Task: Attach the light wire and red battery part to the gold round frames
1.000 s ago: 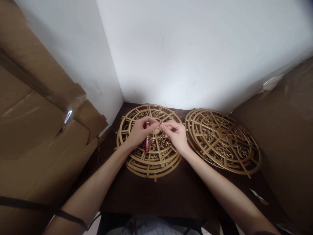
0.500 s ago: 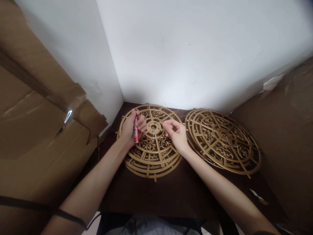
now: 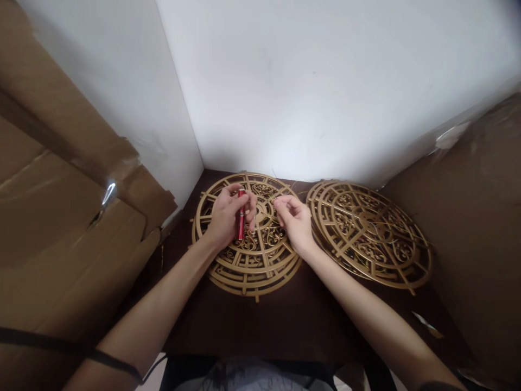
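My left hand (image 3: 227, 217) is closed around a slim red tube (image 3: 241, 217) with a silvery end, held upright over the left stack of gold openwork discs (image 3: 244, 285). The discs are round, with spokes and scroll patterns. My right hand (image 3: 295, 220) hovers at the right part of the same stack, thumb and forefinger pinched near the disc's centre. What sits in that pinch is too small to make out. Thin wires (image 3: 295, 185) stick out behind this hand.
A second stack of gold discs (image 3: 407, 282) lies to the right. A small knife-like tool (image 3: 427, 324) rests on the dark table (image 3: 268, 331) near its right side. Cardboard (image 3: 81, 217) stands on the left, and a white wall (image 3: 325, 98) behind.
My left hand has shifted right and turned, its fingers loosening around the red tube, which moves nearer the disc's centre. My right hand stays pinched in nearly the same place.
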`<state>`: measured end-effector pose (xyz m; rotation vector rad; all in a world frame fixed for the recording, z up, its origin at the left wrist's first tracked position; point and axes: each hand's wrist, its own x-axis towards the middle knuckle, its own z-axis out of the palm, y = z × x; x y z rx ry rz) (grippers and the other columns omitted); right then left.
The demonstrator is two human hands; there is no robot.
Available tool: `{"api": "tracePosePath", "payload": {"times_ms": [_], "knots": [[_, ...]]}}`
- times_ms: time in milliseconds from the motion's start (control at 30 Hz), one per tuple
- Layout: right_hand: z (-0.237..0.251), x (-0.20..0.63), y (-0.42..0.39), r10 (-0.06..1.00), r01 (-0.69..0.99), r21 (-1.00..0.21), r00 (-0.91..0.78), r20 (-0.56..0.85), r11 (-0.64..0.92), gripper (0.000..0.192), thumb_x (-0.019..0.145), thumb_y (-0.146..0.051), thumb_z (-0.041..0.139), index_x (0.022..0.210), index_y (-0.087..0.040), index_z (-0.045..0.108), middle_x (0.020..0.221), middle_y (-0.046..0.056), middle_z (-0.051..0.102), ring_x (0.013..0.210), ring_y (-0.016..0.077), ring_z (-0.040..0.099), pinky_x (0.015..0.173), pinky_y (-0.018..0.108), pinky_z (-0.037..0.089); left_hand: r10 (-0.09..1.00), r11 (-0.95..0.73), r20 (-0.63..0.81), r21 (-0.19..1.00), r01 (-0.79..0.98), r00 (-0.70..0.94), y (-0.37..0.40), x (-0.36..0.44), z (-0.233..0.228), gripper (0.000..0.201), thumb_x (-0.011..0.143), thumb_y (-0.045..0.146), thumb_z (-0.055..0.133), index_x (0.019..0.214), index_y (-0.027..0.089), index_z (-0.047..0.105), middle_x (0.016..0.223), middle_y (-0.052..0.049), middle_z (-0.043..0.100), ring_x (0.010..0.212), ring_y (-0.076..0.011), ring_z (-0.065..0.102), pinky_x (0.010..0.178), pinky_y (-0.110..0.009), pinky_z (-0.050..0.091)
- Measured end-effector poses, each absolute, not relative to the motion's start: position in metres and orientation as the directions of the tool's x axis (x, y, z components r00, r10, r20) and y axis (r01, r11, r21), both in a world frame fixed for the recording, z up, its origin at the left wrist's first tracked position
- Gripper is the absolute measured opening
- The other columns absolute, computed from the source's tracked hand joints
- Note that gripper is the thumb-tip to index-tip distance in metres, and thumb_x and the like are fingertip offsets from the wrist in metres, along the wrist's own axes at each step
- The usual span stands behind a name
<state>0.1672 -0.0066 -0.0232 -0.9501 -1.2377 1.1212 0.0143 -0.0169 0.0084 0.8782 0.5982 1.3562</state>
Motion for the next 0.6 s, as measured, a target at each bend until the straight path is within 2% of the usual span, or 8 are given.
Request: {"api": "tracePosePath", "payload": {"times_ms": [100, 233, 433, 600], "knots": [[-0.025, 0.168, -0.006, 0.975, -0.120, -0.968, -0.001, 0.223, 0.221, 0.023, 0.077, -0.040, 0.066, 0.078, -0.018, 0.061, 0.050, -0.008, 0.038, 0.043, 0.0049, 0.028, 0.041, 0.020, 0.022, 0.969, -0.002, 0.128, 0.858, -0.514, 0.211, -0.018, 0.014, 0.006, 0.029, 0.081, 0.023, 0.060, 0.097, 0.022, 0.036, 0.078, 0.003, 0.058, 0.040, -0.0049, 0.041, 0.031, -0.016, 0.035], [-0.026, 0.169, -0.006, 0.973, -0.122, -0.965, 0.007, 0.233, 0.232, 0.022, 0.076, -0.039, 0.067, 0.078, -0.017, 0.064, 0.049, -0.008, 0.034, 0.044, 0.0048, 0.025, 0.042, 0.021, 0.020, 0.953, -0.006, 0.139, 0.897, -0.442, 0.269, -0.017, 0.012, 0.001, 0.029, 0.081, 0.025, 0.063, 0.099, 0.020, 0.040, 0.076, 0.001, 0.060, 0.039, -0.0008, 0.033, 0.031, -0.010, 0.022], [-0.025, 0.169, -0.006, 0.976, -0.108, -0.970, 0.002, 0.219, 0.218, 0.022, 0.074, -0.038, 0.068, 0.078, -0.016, 0.068, 0.049, -0.007, 0.037, 0.045, 0.0053, 0.027, 0.043, 0.021, 0.023, 0.927, 0.027, 0.112, 0.932, -0.362, 0.358, -0.017, 0.014, -0.002, 0.022, 0.085, 0.028, 0.059, 0.097, 0.016, 0.046, 0.076, -0.002, 0.060, 0.043, -0.0027, 0.040, 0.034, -0.014, 0.032], [-0.023, 0.169, -0.007, 0.980, -0.123, -0.973, -0.023, 0.199, 0.194, 0.022, 0.074, -0.037, 0.069, 0.078, -0.016, 0.069, 0.053, -0.004, 0.049, 0.048, 0.0070, 0.040, 0.046, 0.021, 0.031, 0.902, 0.003, 0.121, 0.958, -0.286, 0.415, -0.018, 0.013, -0.003, 0.025, 0.085, 0.029, 0.058, 0.103, 0.017, 0.045, 0.075, 0.000, 0.059, 0.041, -0.0018, 0.040, 0.034, -0.014, 0.034]]}}
